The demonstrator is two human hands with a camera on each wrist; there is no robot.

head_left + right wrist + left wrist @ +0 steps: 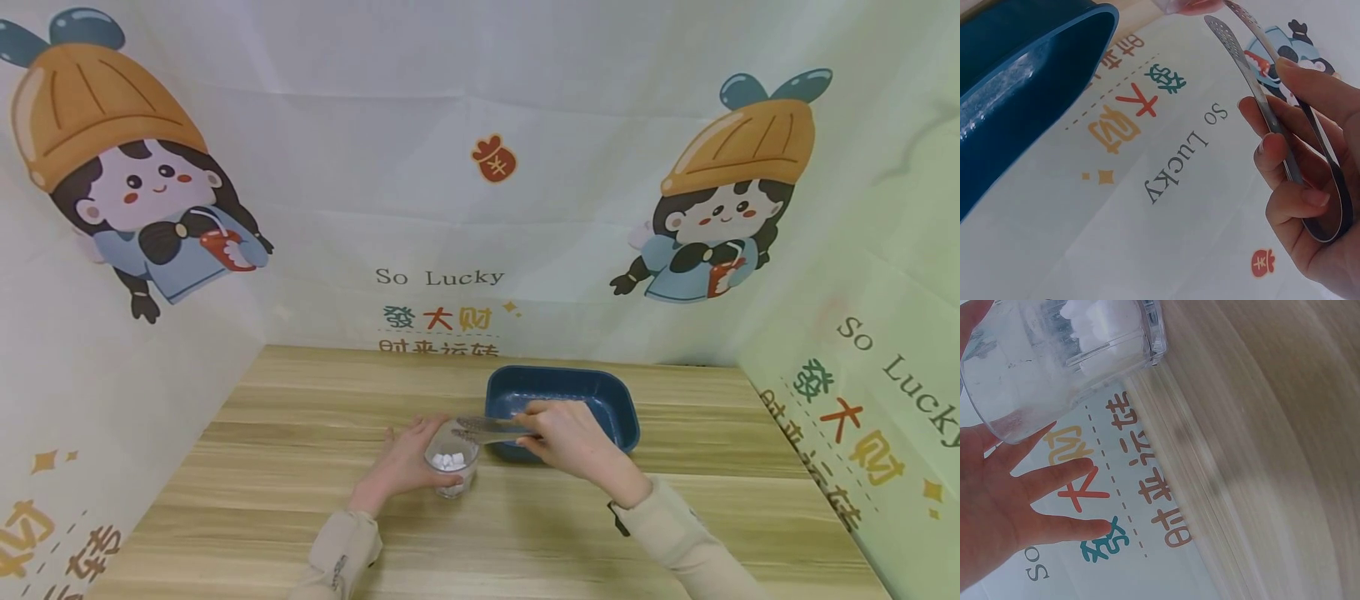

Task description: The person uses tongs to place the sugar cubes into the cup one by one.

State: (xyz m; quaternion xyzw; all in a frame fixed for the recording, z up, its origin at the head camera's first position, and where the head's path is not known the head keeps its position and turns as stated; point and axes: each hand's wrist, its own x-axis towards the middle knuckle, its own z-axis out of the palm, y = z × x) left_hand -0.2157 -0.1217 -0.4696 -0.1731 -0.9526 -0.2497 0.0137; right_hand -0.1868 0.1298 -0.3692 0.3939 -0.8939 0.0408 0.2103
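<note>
My left hand (406, 460) grips a clear glass cup (1029, 356) between thumb and forefinger, its other fingers spread out in the left wrist view. White chunks (449, 459), some cube-shaped, lie inside the cup. My right hand (573, 442) holds metal tongs (1285, 150) with perforated ends, thumb on one arm and fingers curled round the other. The tongs' ends stand apart, over the cup's rim in the head view. I see nothing between them. Whether they touch the rim I cannot tell.
A dark blue rectangular basin (628, 417) stands behind and right of the cup, partly behind my right hand; its contents are hard to make out. All this is on a wood-grain table (300, 442). Printed cloth walls (337, 167) rise at the back and both sides.
</note>
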